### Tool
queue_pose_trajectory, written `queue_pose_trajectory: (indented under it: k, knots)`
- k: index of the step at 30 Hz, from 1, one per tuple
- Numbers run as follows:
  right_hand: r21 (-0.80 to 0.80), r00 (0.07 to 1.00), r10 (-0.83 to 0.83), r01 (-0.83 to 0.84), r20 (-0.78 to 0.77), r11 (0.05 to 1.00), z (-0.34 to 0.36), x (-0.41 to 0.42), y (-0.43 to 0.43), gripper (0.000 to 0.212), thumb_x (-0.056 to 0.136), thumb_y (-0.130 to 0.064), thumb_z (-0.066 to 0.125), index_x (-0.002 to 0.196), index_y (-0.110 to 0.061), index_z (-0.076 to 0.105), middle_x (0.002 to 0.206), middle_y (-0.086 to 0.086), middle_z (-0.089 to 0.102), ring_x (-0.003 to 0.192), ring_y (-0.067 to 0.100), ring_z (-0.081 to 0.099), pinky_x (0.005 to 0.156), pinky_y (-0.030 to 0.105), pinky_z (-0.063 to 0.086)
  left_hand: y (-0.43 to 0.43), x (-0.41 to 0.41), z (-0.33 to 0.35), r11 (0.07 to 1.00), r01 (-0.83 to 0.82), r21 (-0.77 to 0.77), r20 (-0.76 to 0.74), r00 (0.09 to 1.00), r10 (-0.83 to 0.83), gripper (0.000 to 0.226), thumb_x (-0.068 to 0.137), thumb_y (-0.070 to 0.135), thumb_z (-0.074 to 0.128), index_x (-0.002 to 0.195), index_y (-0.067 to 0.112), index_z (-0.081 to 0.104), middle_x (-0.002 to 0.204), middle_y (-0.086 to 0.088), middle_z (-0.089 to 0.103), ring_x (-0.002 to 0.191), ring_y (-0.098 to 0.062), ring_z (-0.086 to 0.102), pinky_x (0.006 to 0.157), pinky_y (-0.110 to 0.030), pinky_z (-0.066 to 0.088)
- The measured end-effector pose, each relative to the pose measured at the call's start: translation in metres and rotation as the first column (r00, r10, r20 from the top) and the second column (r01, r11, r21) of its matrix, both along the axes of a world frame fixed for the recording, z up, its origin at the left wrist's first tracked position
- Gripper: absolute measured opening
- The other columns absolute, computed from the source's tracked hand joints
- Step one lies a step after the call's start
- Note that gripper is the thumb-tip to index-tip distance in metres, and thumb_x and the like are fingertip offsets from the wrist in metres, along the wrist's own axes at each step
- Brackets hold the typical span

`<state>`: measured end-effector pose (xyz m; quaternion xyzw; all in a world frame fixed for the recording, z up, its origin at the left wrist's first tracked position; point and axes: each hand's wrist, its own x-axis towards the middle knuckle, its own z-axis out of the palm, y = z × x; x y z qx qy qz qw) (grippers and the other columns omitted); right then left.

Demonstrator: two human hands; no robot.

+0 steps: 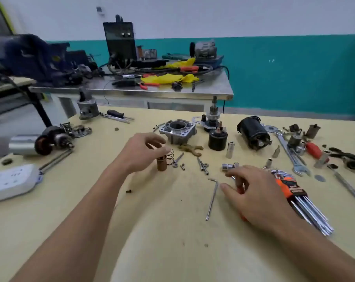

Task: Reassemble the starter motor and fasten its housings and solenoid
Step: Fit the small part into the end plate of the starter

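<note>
The left hand (142,152) pinches the upright copper plunger (162,165), probably steadying it, while the right hand (256,194) grips a socket driver (227,167) (handle mostly hidden), ready for fastening.

Ratchet (229,167) mostly beneath right hand (258,197)

Worktop (172,231) matt pale yellow, grime-smudged. Housing (179,131) dull cast grey metal; solenoid (217,140) black with slight sheen; plunger (162,164) coppery metal. Hex keys (310,208) and socket driver (229,166) bright chromed, holder (292,189) orange plastic.
</note>
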<state>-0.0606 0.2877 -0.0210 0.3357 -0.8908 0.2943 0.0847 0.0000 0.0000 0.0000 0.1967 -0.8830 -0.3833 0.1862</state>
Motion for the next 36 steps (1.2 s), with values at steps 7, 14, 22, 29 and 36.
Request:
queue_pose_trajectory:
  k: [7, 14, 22, 29, 36]
  knots:
    - [-0.015, 0.995, 0.081, -0.08, 0.052, 0.997, -0.008, -0.01, 0.005, 0.019, 0.08, -0.033, 0.079, 0.097, -0.034, 0.071, 0.076, -0.015, 0.06, 0.076, -0.001, 0.055, 0.061, 0.013, 0.039, -0.032, 0.056, 0.019, 0.98, 0.107, -0.169, 0.37, 0.928, -0.037, 0.019, 0.078, 0.035, 0.082, 0.094, 0.038, 0.072, 0.092, 0.014, 0.071, 0.079, -0.001, 0.065, 0.07, -0.023, 0.05]
    - [-0.062, 0.997, 0.046, -0.041, 0.068, 0.997, -0.011, -0.01, 0.005, 0.01, 0.081, -0.034, 0.077, 0.09, -0.034, 0.071, 0.078, -0.018, 0.064, 0.088, -0.011, 0.053, 0.074, 0.003, 0.039, -0.026, 0.073, 0.007, 0.983, 0.169, -0.075, 0.507, 0.855, -0.108, 0.016, 0.081, 0.008, 0.076, 0.079, 0.024, 0.077, 0.075, 0.007, 0.074, 0.067, -0.017, 0.07, 0.059, -0.026, 0.057]
    - [-0.034, 0.996, 0.017, -0.014, 0.089, 0.999, -0.011, -0.006, 0.009, 0.013, 0.084, -0.042, 0.073, 0.094, -0.035, 0.072, 0.081, -0.021, 0.065, 0.085, -0.011, 0.055, 0.062, 0.009, 0.042, 0.001, 0.059, 0.001, 0.967, 0.194, -0.166, 0.456, 0.884, -0.099, 0.014, 0.089, 0.019, 0.071, 0.076, 0.025, 0.074, 0.064, 0.006, 0.07, 0.047, -0.005, 0.056, 0.052, -0.017, 0.047]
    - [-0.004, 1.0, 0.013, -0.013, -0.029, 1.0, -0.007, 0.003, -0.004, 0.021, 0.087, -0.041, 0.069, 0.104, -0.029, 0.073, 0.088, -0.019, 0.06, 0.077, 0.0, 0.05, 0.076, 0.022, 0.044, 0.047, 0.023, -0.025, 0.938, 0.146, -0.315, 0.272, 0.961, -0.058, 0.018, 0.092, 0.028, 0.062, 0.074, 0.029, 0.061, 0.067, 0.009, 0.067, 0.066, -0.006, 0.059, 0.06, -0.027, 0.043]
    - [0.184, 0.957, 0.288, -0.287, 0.019, 0.94, -0.009, 0.043, -0.063, 0.064, 0.076, -0.072, 0.059, 0.13, -0.039, 0.055, 0.107, -0.013, 0.054, 0.093, 0.006, 0.035, 0.084, 0.033, 0.032, 0.029, 0.025, -0.019, 0.991, -0.117, 0.059, -0.169, 0.978, 0.125, 0.019, 0.094, 0.016, 0.064, 0.078, 0.022, 0.072, 0.052, 0.002, 0.064, 0.037, -0.009, 0.049, 0.038, -0.022, 0.041]
